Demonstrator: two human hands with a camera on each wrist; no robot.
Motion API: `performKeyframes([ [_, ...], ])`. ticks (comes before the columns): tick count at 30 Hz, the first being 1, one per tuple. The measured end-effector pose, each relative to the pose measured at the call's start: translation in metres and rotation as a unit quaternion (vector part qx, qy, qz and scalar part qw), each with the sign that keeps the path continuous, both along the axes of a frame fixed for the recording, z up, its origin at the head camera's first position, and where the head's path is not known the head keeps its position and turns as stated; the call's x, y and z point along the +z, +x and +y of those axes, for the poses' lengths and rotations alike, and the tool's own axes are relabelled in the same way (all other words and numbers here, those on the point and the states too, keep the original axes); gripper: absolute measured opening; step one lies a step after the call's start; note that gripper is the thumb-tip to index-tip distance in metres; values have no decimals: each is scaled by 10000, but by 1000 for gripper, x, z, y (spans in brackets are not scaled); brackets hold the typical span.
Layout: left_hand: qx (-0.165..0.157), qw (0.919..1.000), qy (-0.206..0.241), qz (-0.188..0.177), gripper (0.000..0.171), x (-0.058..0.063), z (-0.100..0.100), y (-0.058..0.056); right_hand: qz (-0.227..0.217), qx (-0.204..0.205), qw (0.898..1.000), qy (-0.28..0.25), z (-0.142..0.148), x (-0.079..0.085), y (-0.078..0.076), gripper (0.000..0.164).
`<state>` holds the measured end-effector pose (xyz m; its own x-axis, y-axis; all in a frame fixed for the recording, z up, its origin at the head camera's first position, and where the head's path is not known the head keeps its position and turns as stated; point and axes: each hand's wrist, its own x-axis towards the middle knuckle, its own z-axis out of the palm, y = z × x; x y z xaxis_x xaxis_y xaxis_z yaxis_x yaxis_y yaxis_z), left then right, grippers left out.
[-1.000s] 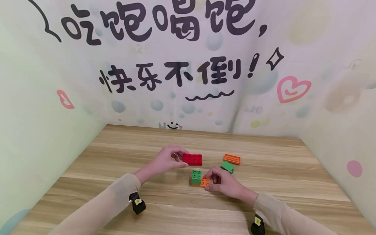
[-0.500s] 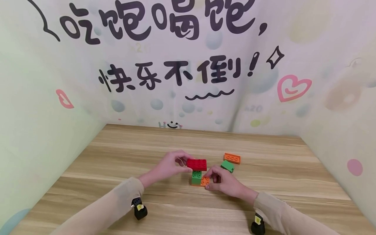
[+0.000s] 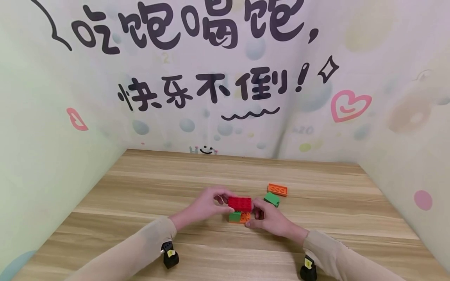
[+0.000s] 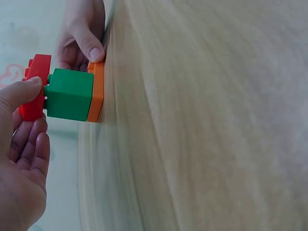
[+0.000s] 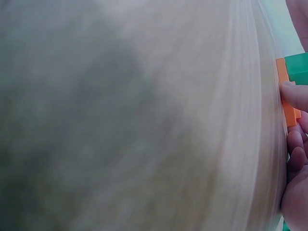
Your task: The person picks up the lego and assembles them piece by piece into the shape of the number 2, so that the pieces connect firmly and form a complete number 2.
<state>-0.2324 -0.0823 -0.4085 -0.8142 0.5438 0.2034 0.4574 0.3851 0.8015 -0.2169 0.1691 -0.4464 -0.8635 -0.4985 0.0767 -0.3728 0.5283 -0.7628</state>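
Observation:
Between thumb and fingers, my left hand (image 3: 210, 205) pinches a red building brick (image 3: 240, 203). In the left wrist view the red brick (image 4: 37, 89) is right at the studs of a green brick (image 4: 70, 94); whether it is pressed on I cannot tell. That green brick stands on one end of a flat orange brick (image 3: 245, 217), which lies on the table. My right hand (image 3: 272, 218) pinches the orange brick's right end, and its thumb lies along the edge in the right wrist view. From the head, the red brick covers most of the green brick's top.
A loose green brick (image 3: 272, 199) lies just beyond my right hand. Behind it an orange brick (image 3: 277, 190) rests with its hollow underside up. The wooden table (image 3: 168, 168) ends at a printed cloth wall (image 3: 211, 132).
My left hand has carried the red brick right and toward me, down over the green brick. The right hand has kept its grip on the orange brick.

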Motion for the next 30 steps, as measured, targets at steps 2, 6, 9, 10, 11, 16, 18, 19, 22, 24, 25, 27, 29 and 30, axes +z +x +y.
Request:
performKeyframes([
  [2,-37,10000,-21,31,34,-1,1,1,12,12,10000,-12,1,0,0,28],
  [6,-75,9999,-41,104,34,-3,1,2,-45,55,9999,-86,2,0,0,31],
  [9,-79,9999,-36,103,35,-3,2,2,-76,63,9999,-102,3,1,-1,31],
  [10,-90,9999,-34,113,35,-3,2,2,-83,61,9999,-95,3,1,-1,31],
  [11,-94,9999,-34,115,35,-4,2,2,-87,59,9999,-85,3,1,-1,30],
  [16,-127,9998,-122,32,37,-3,1,3,-111,44,9999,-62,2,2,0,30],
  [18,-145,9997,-175,-35,37,-3,0,3,-121,39,9999,-64,2,2,1,29],
  [19,-164,9997,-192,-57,36,-3,0,4,-124,37,9999,-67,2,2,1,29],
  [22,-244,9996,-152,-69,32,-2,-2,3,-128,28,9999,-68,1,2,1,29],
  [24,-312,9995,-86,-55,30,-2,-3,3,-113,27,9999,-65,2,1,1,29],
  [25,-339,9994,-65,-42,30,-2,-3,3,-113,22,9999,-69,2,1,1,29],
  [27,-391,9992,-29,-28,30,-2,-4,3,-115,19,9999,-73,2,1,1,28],
  [29,-450,9990,-7,-41,31,-2,-5,2,-108,28,9999,-89,2,1,0,28],
  [30,-473,9989,-5,-53,31,-2,-5,2,-95,33,9999,-94,3,1,0,28],
])
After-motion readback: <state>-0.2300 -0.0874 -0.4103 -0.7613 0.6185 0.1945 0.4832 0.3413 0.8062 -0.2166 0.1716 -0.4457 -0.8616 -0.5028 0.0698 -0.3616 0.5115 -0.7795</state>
